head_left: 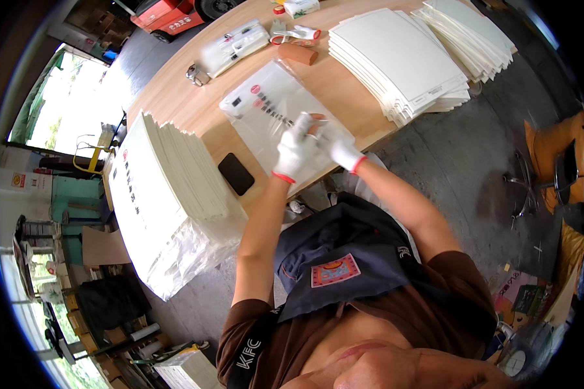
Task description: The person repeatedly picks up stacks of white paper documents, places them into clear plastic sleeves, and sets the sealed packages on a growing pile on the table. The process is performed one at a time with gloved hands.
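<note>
Both hands wear white gloves with red cuffs and meet over a clear printed plastic bag (266, 107) lying at the near edge of the tabletop (169, 97); the left hand (294, 148) and right hand (339, 144) have their fingers drawn in close together, blurred, and I cannot tell what they grip. Just left of the bag lies a black phone (235, 174), beside a bagged stack (136, 188) at the near left corner. White sheets (396, 55) are piled farther right along the near edge, near a brown block (298, 54).
</note>
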The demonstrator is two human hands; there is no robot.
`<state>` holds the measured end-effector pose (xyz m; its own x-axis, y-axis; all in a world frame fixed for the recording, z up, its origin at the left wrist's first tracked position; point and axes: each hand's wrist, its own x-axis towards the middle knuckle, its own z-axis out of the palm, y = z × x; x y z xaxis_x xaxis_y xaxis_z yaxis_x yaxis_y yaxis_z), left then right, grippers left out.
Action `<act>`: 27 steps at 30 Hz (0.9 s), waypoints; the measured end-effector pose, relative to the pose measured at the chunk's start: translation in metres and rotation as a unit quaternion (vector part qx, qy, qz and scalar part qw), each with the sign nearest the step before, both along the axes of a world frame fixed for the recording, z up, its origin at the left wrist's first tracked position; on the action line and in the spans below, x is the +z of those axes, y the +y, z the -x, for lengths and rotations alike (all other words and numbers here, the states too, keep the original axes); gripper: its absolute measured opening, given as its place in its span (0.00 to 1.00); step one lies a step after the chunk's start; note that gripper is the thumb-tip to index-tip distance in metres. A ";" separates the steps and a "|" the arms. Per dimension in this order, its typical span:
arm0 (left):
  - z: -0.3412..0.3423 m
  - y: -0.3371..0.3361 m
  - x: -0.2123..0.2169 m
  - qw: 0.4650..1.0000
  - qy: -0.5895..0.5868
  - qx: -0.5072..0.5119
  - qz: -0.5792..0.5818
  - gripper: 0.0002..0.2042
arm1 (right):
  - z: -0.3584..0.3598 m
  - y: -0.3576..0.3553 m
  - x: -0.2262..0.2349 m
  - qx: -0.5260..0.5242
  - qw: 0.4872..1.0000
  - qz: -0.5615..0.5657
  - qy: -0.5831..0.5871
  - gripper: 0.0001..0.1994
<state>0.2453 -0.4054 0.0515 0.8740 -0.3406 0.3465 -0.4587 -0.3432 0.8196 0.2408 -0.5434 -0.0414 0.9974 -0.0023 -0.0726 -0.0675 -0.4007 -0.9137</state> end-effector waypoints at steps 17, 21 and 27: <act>0.031 -0.021 -0.036 0.974 0.202 0.021 0.099 0.12 | 0.043 -0.188 0.108 -0.075 0.792 0.558 -0.235 0.24; 0.003 -0.059 -0.045 0.964 0.226 -0.075 0.120 0.10 | 0.021 -0.242 0.095 0.053 0.793 0.570 -0.209 0.17; 0.002 -0.111 -0.016 0.901 0.364 -0.158 0.177 0.15 | 0.023 -0.224 0.128 0.081 0.658 0.600 -0.448 0.06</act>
